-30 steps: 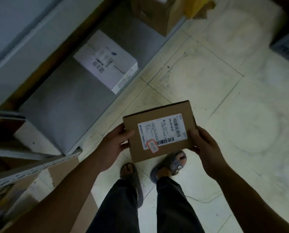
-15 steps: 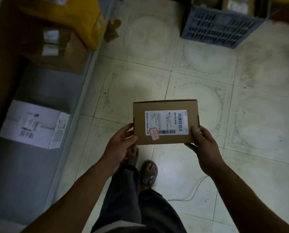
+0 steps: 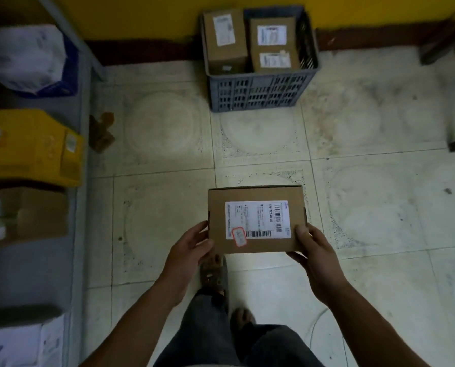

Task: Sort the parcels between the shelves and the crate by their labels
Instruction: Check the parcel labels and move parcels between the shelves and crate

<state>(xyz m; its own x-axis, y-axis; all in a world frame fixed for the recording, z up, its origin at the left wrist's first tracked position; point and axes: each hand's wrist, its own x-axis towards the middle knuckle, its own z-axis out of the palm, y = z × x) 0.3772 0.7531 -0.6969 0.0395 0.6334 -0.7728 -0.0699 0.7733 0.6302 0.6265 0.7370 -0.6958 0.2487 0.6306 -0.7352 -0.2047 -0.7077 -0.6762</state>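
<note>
Now | left grip point(image 3: 190, 249) and right grip point(image 3: 316, 250) hold parcel point(image 3: 256, 197) by its sides | I read 976-722-20 on label point(image 3: 258, 220) | red sticker point(image 3: 239, 236) illegible

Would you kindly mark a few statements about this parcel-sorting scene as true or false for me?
1. The left hand and the right hand hold the brown parcel at its two sides. True.
2. The grey crate is empty. False: it holds labelled cardboard boxes.
3. A red-edged sticker sits at the lower left corner of the parcel's label. True.
4. The yellow box stands on the floor to the right of the crate. False: it sits on the grey shelf at the left of the view.
</note>
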